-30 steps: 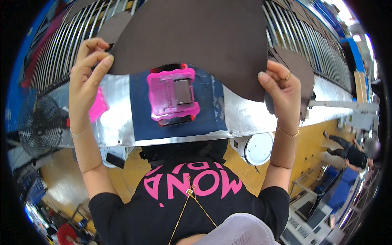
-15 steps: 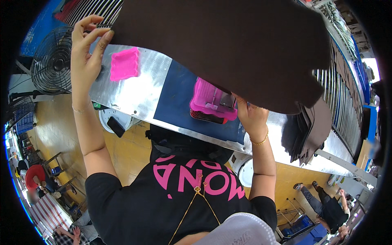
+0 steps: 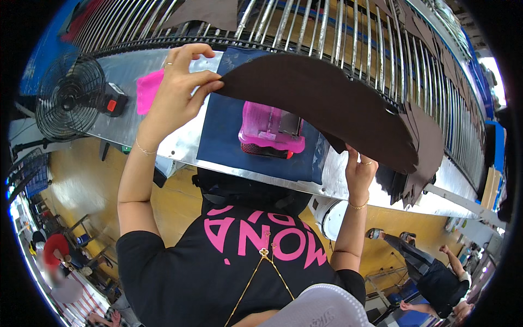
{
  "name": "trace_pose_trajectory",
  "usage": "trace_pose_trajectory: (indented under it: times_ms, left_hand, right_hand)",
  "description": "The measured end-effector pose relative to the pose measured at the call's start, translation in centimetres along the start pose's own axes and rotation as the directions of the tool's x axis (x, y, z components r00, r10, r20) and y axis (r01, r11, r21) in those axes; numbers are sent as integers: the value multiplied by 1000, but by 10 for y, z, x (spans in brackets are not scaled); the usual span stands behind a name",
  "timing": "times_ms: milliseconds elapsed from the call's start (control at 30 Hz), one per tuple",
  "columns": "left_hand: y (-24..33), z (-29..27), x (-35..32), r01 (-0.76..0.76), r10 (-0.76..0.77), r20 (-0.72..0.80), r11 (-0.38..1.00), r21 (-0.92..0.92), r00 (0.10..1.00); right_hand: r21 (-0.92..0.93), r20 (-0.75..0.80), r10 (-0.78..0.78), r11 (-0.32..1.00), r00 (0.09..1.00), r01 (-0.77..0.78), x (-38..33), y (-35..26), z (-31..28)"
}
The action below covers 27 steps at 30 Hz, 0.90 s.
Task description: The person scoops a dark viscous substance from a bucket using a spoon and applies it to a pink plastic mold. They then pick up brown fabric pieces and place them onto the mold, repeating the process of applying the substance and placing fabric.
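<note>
A dark brown cut panel [image 3: 321, 109], thin and curved like leather or cloth, is held up between my hands over the table. My left hand [image 3: 182, 87] pinches its left corner between thumb and index finger, the other fingers raised. At the near edge, toward the right, my right hand [image 3: 360, 169] has thumb and fingers closed on the panel. Below it a pink tray with a wavy rim [image 3: 271, 128] sits on a blue mat [image 3: 223, 144], with small items inside that I cannot make out. A red and black object shows under the tray.
A rack of metal rods [image 3: 283, 27] runs behind the metal table [image 3: 188, 139], with brown pieces on it. More brown panels [image 3: 427, 139] lie stacked at right. A pink cloth-like square [image 3: 148, 92], a black-and-red device [image 3: 113, 101] and a fan [image 3: 70, 97] are at left. People are behind.
The panel has come down and swung toward the right, uncovering the rack. My left hand has moved right with its corner; my right hand has shifted right, away from the pink tray.
</note>
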<state>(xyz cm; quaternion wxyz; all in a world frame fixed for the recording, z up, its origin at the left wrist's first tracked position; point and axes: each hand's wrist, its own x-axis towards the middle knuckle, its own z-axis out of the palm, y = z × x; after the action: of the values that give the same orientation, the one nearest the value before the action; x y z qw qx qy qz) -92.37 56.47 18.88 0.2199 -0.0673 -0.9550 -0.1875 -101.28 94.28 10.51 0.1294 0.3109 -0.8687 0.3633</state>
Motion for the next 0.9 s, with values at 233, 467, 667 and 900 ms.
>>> trace_pose_trajectory:
  times_ms: [233,467,667,900]
  left_hand:
    - [35,22,32,-213,216,46,974,-72,975]
    - [66,52,53,-346,371,91,915,-209,924]
    - [80,47,82,169,258,405,623,-764,877]
    - [71,25,96,735,40,735,-106,-670,677]
  right_hand:
    - [190,-93,327,933,941,-305,-37,31,-33]
    - [369,-165,400,873,901,-320,-38,36,-115]
    - [566,-72,460,750,885,-343,-13,26,-181]
    - [726,119,544,524,831,-446,20,22,-182]
